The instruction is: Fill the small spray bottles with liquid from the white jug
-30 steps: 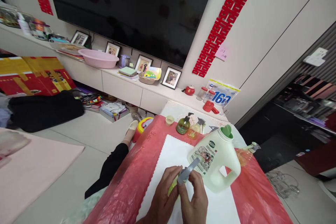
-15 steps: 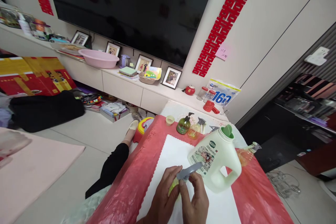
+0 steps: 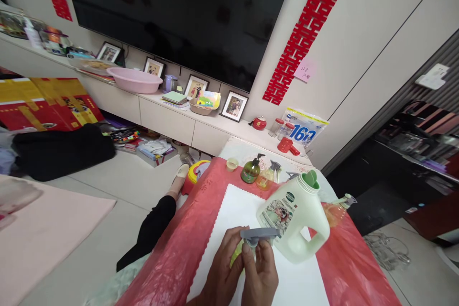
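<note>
In front of me, my left hand (image 3: pixel 224 263) is wrapped round a small bottle (image 3: pixel 236 252) whose yellow-green side shows between the fingers. A grey pump head (image 3: pixel 260 234) sits at its top, its long spout pointing right. My right hand (image 3: pixel 261 270) pinches just under that head, at the neck; the fingers hide most of the neck and bottle. Just beyond stands a large pale green detergent jug (image 3: pixel 299 215), upright, with a green piece (image 3: pixel 310 179) in its mouth. White paper (image 3: pixel 222 232) with a scalloped edge lies beneath the hands.
A red plastic cover (image 3: pixel 186 239) lies over the table. At its far end stand a green pump bottle (image 3: pixel 251 170), a spray bottle (image 3: pixel 267 178) and a small cup (image 3: pixel 232 164). An orange-tinted bottle (image 3: pixel 335 213) is right of the jug. Another person's leg (image 3: pixel 154 229) shows at left.
The grey pump head has turned: its spout, which slanted upward to the right, now lies nearly level. My right hand has shifted slightly left and down. The left hand stays put.
</note>
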{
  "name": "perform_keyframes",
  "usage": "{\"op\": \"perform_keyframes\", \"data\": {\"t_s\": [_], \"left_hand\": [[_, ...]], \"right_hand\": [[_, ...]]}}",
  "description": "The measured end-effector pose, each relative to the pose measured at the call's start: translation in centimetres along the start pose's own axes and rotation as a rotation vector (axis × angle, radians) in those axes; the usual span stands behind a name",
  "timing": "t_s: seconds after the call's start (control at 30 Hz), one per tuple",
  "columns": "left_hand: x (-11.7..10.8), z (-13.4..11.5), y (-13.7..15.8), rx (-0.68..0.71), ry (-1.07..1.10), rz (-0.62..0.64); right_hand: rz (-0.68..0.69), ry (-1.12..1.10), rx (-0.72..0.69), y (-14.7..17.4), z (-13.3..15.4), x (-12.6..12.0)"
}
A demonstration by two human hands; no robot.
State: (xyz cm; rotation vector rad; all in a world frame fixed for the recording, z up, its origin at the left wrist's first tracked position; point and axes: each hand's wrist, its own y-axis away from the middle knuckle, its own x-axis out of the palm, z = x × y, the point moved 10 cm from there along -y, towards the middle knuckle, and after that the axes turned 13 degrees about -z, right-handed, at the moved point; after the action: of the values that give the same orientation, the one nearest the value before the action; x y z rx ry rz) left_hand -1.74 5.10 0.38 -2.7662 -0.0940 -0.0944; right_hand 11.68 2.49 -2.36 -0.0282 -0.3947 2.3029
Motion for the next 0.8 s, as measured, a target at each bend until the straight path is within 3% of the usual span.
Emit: {"op": "perform_keyframes", "data": {"t_s": [0.3, 0.57, 0.8], "left_hand": [[0.2, 0.2, 0.1, 0.048, -0.016, 0.01], [-0.3, 0.7, 0.2, 0.102, -0.015, -0.047], [0.0, -0.3, -0.1, 0.074, -0.008, -0.029]], "right_hand": [[0.104, -0.127, 0.118, 0.5, -0.7, 0.8], [0.105, -0.207, 0.268, -0.2, -5.9, -0.3], [0.209, -0.331, 0.392, -0.5, -7.3, -0.2]]}}
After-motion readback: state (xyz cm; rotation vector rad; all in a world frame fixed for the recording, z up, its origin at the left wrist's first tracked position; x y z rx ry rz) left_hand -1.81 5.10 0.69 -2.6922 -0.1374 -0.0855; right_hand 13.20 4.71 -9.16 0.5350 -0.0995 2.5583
